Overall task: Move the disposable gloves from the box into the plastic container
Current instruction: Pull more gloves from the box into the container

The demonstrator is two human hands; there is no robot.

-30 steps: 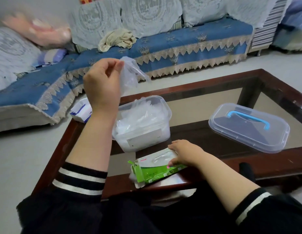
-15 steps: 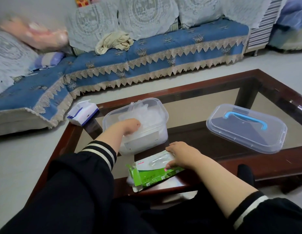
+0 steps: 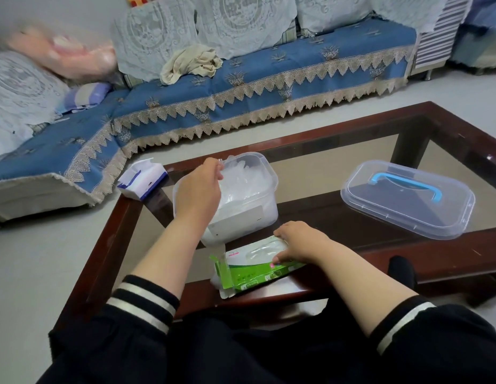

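The clear plastic container (image 3: 265, 214) stands on the glass coffee table, holding a heap of thin transparent gloves (image 3: 242, 181). My left hand (image 3: 198, 191) hovers over the container's left rim. Its fingers are loosely curled at the gloves' edge, and nothing is clearly held in them. In front of the container, at the table's near edge, lies the flat green and white glove box (image 3: 255, 274) with its left end flap open. My right hand (image 3: 298, 241) lies on top of the box, fingertips pressing it down at its dispensing window.
The container's clear lid (image 3: 407, 202) with a blue handle rests on the table (image 3: 338, 223) to the right. A blue and white tissue pack (image 3: 143, 180) sits at the table's far left corner. A blue sofa (image 3: 241, 95) runs behind the table.
My left hand carried a glove down from above, pushed it into the container, and has now lifted back to the left rim. My right hand has stayed on the box.
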